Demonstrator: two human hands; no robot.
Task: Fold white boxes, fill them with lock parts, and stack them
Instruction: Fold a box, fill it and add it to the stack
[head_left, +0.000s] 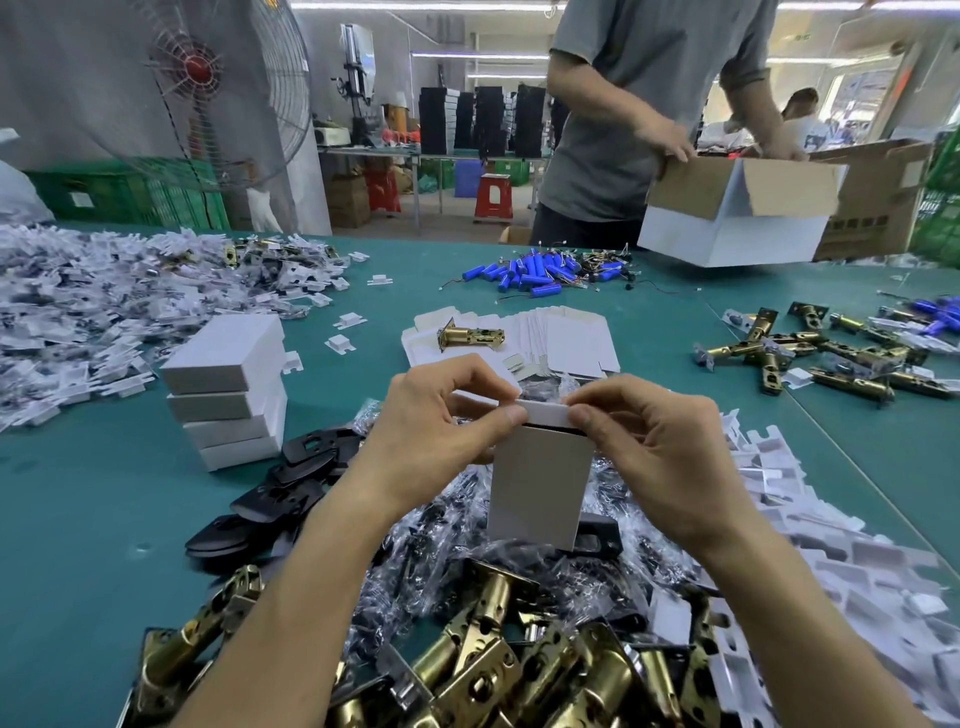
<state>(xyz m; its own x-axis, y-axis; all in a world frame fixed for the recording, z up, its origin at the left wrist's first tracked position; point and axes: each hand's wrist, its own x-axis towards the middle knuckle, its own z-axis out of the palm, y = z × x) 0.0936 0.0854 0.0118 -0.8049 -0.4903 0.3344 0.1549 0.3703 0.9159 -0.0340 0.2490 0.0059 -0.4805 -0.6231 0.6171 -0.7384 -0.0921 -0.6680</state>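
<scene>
I hold a small white box (540, 483) upright over the green table. My left hand (441, 415) and my right hand (649, 441) both pinch its top flap, thumbs meeting at the lid's front edge. A dark gap shows under the flap. To the left stands a stack of several closed white boxes (226, 395). Flat unfolded box blanks (561, 338) lie fanned beyond my hands, with one brass latch (470, 335) resting on them. A heap of brass latches (493, 660) lies nearest me. Black plates (291, 483) and bagged parts (431, 540) surround the box.
White plastic inserts are piled at the far left (88, 306) and at the right (831, 530). Blue batteries (535, 273) lie at the table's far side, more latches (831, 358) at right. A person in grey (639, 104) holds a large carton (737, 213) across the table.
</scene>
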